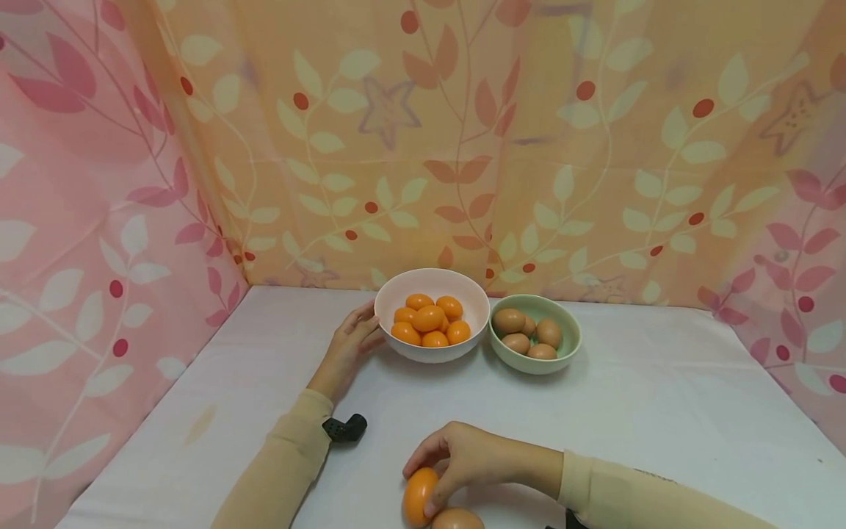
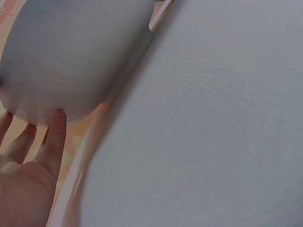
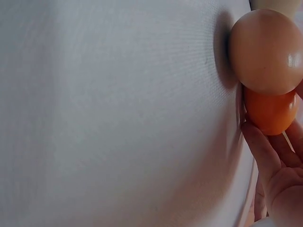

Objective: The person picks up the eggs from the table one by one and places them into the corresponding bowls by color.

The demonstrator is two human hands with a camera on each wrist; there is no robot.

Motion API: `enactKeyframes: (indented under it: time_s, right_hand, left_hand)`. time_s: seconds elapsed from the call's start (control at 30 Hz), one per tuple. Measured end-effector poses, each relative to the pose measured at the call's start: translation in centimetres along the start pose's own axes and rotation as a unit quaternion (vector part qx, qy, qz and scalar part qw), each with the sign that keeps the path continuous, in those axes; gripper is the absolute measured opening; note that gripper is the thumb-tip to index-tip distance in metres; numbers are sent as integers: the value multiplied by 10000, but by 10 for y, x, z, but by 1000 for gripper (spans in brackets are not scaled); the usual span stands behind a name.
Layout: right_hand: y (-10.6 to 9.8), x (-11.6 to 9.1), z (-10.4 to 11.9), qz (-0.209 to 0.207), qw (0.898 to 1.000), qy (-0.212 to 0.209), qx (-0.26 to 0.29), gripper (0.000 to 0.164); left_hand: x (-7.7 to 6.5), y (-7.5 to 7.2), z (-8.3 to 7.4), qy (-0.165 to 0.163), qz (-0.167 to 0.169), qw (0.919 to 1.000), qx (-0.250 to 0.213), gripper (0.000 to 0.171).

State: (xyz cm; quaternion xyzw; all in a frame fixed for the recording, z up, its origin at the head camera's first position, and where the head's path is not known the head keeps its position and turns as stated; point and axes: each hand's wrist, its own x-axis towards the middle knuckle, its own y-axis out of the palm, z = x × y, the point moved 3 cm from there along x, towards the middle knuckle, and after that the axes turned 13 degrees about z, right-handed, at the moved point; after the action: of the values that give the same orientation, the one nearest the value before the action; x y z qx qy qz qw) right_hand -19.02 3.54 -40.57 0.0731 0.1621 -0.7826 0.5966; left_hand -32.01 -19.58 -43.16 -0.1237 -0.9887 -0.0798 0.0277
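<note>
My right hand grips a smooth, glossy orange egg-shaped object between thumb and fingers, low on the table near the front edge of the head view. Touching or very near it is a brown egg, which covers part of the orange one in the right wrist view. My left hand rests against the left side of a white bowl; in the left wrist view its extended fingertips touch the bowl's outer wall. Several more orange egg-shaped objects lie inside that bowl.
Right beside the white bowl stands a smaller green bowl with several brown eggs in it. Both are on a white cloth-covered table. Patterned curtains enclose the back and sides.
</note>
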Motion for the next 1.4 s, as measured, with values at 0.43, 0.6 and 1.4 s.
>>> enactKeyframes:
  time_s: [0.43,0.6,1.4]
  right_hand:
    - [-5,4,1,-410,9987,56,-288,33]
    - [-23,3,15,-830,9946,0,-620,34]
    - [-121,21,74,-2966,9536,-367,-374,45]
  left_hand:
    - [-1,1,0,47,18,10000,-38,49]
    - [-1,1,0,6,-15,10000,-32,49]
    - [-1,-1,1,97,117,9998,85,51]
